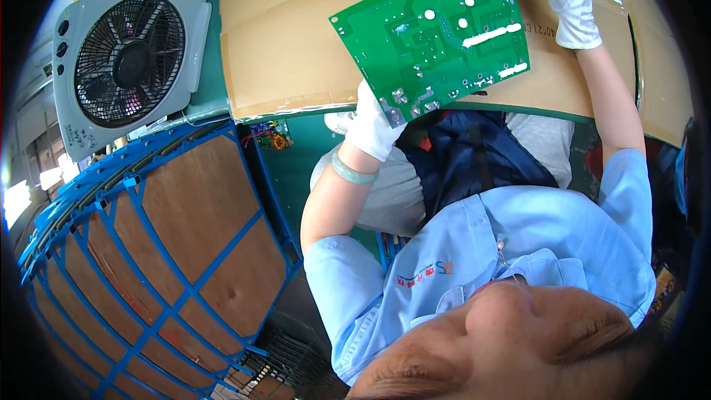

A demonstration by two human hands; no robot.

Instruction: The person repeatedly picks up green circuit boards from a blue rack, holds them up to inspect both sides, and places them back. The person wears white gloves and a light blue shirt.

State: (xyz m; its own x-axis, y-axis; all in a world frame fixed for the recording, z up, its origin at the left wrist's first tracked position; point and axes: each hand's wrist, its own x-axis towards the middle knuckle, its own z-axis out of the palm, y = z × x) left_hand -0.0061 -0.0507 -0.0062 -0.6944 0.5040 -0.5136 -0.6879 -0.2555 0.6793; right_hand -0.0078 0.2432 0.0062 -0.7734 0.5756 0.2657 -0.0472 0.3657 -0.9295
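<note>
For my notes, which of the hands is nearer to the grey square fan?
Left. The left hand is right of the fan; the right hand is much farther right.

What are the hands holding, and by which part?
A green board, in the left hand, at its lower-left corner in the picture. The right hand is off it.

The green circuit board [437, 44], four-cornered, slants over the worktop's [296, 59] near edge, gripped at its near left corner; whether it touches the worktop I can't tell. White blobs dot its far half, two white strips mark its right, silvery solder crowds that gripped corner.
</note>
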